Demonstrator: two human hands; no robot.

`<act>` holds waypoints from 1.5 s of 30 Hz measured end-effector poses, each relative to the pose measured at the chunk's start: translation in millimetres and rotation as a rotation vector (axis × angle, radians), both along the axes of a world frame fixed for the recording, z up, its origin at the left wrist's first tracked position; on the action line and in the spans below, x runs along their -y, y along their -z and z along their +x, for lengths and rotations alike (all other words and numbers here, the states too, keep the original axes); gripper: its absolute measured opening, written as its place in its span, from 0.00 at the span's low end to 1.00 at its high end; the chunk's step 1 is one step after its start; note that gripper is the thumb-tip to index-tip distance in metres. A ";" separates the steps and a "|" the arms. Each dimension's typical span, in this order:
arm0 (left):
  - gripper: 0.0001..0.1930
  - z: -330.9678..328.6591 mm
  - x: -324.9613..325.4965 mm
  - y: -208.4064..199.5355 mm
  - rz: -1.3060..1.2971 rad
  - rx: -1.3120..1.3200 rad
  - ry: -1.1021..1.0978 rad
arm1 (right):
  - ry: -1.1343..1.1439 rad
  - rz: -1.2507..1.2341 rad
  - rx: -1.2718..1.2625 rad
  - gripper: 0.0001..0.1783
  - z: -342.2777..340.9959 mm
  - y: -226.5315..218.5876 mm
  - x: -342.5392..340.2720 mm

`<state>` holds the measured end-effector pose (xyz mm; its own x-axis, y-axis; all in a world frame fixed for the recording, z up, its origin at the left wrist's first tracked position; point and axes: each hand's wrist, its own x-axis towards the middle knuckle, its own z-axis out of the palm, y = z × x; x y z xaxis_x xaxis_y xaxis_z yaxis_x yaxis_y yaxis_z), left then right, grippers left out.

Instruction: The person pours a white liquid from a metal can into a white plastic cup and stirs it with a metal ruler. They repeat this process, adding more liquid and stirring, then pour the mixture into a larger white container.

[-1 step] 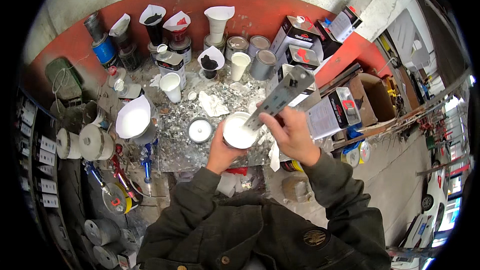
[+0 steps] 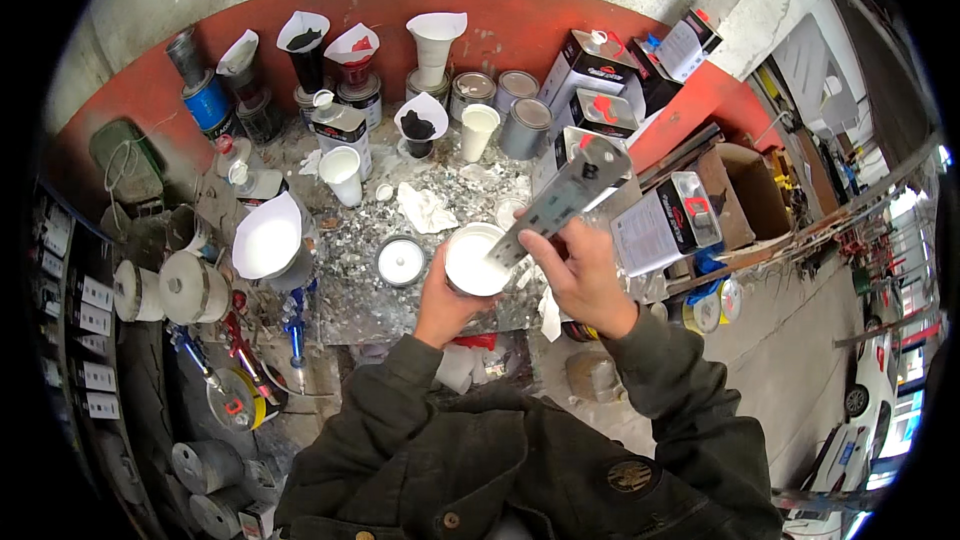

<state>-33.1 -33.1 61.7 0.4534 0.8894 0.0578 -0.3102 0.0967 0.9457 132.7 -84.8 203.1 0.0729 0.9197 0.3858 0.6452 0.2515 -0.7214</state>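
My left hand (image 2: 447,304) is wrapped round the side of a cup of white paint (image 2: 470,258) above the bench. My right hand (image 2: 588,285) grips a flat, wide mixing stick (image 2: 568,198), grey with dark markings like a paint ruler. Its lower end dips into the cup and its upper end slants up to the right. White paint coats part of the stick near the cup. Left of the cup stands a round tin (image 2: 400,262) with a white top. A crumpled white rag (image 2: 425,208) lies just beyond.
Paint-spattered bench (image 2: 350,240). At the back stand paint tins (image 2: 526,128) and cups with paper strainers (image 2: 432,45). A funnel-shaped strainer (image 2: 268,238) sits at left above hanging spray guns (image 2: 295,325). Metal cans (image 2: 665,225) and a cardboard box (image 2: 755,195) stand at right.
The mixing stick and my right hand have shifted very slightly in the cup. My left hand keeps its hold.
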 end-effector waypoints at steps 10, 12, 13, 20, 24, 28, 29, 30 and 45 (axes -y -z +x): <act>0.45 -5.8 7.3 18.6 0.077 -0.093 0.075 | 0.151 0.102 0.039 0.10 -10.4 -41.9 10.8; 0.47 -3.7 10.2 20.5 0.023 -0.079 0.120 | 0.102 0.059 0.088 0.10 -3.0 -24.8 9.8; 0.46 -3.5 12.4 20.6 0.042 -0.102 0.128 | 0.104 0.017 0.103 0.10 -2.8 -13.8 11.2; 0.44 5.3 20.5 32.4 0.079 -0.172 0.204 | -0.014 -0.199 -0.344 0.15 3.5 22.3 24.1; 0.44 16.3 24.2 40.9 0.042 -0.203 0.166 | 0.257 0.073 -0.313 0.22 60.6 37.6 47.4; 0.37 37.5 15.6 52.6 -0.093 -0.168 0.107 | 0.717 0.172 -0.220 0.31 157.6 91.4 98.7; 0.37 41.2 13.5 61.2 -0.086 -0.198 0.038 | 0.806 0.185 -0.175 0.35 182.3 107.0 112.5; 0.37 41.2 12.5 58.1 -0.069 -0.259 -0.011 | 0.893 0.197 -0.121 0.40 203.0 122.3 119.0; 0.37 63.6 7.9 66.0 -0.158 -0.238 -0.267 | 0.918 0.261 -0.344 0.78 344.8 251.1 76.5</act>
<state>30.5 -41.0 -4.3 0.1892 0.9675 -0.1679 -0.1183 0.1922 0.9742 477.4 -161.2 -48.1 0.8541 0.3422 0.3916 0.4359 -0.0604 -0.8979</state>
